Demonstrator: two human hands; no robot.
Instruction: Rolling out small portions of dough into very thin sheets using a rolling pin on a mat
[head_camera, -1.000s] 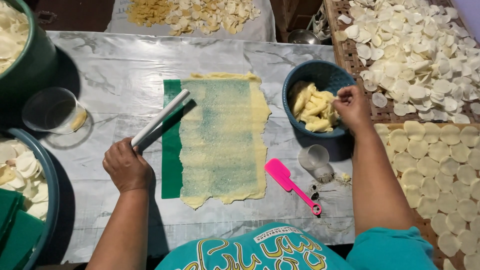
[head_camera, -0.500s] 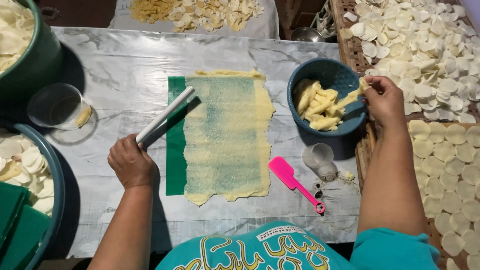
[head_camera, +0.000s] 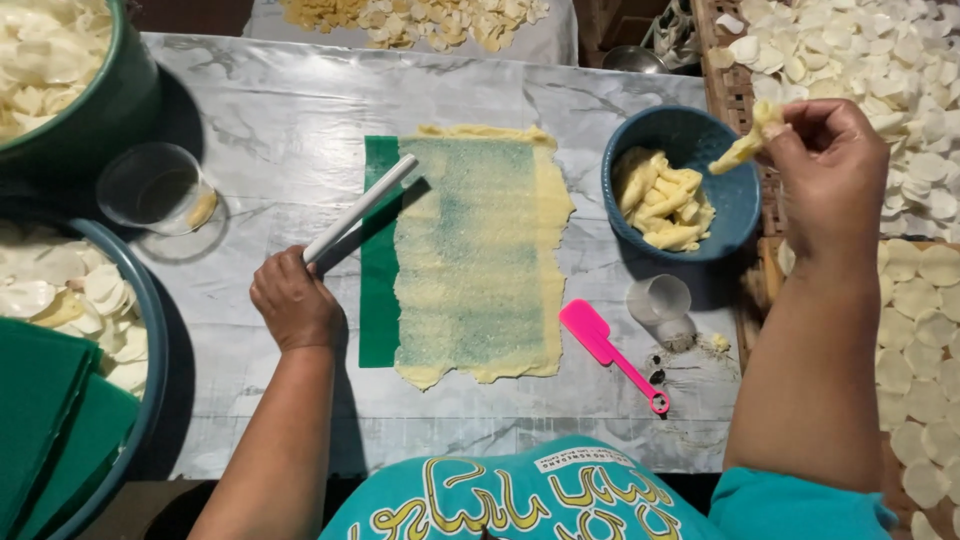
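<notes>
Holding a strip of pale yellow dough (head_camera: 742, 148) pinched between fingertips, the right hand (head_camera: 830, 175) hangs above the right rim of the blue bowl (head_camera: 745, 205), which contains a heap of similar yellow dough strips (head_camera: 662, 200). Left hand (head_camera: 295, 300): closed in a fist around the lower end of a white rolling rod (head_camera: 362, 207), whose upper end lies slanted over the left edge of the green mat (head_camera: 378, 260). On that mat: one thin rolled sheet of yellow dough (head_camera: 485, 250), ragged at its edges, spread flat on the marbled table (head_camera: 270, 110). Small clear cup (head_camera: 660, 305), lying near the bowl's lower side; contents cannot be told. Pink spatula (head_camera: 605, 345) beside it, handle pointing lower right. Clear tumbler (head_camera: 160, 188) at left, holding a small yellowish scrap. Dark green tub (head_camera: 110, 110), upper left, filled with pale round wafers. Blue basin (head_camera: 150, 330), lower left, holding more pale wafers and folded green sheets (head_camera: 50, 410). Woven trays (head_camera: 735, 90) at right, covered with rows of round white discs (head_camera: 930, 290).
</notes>
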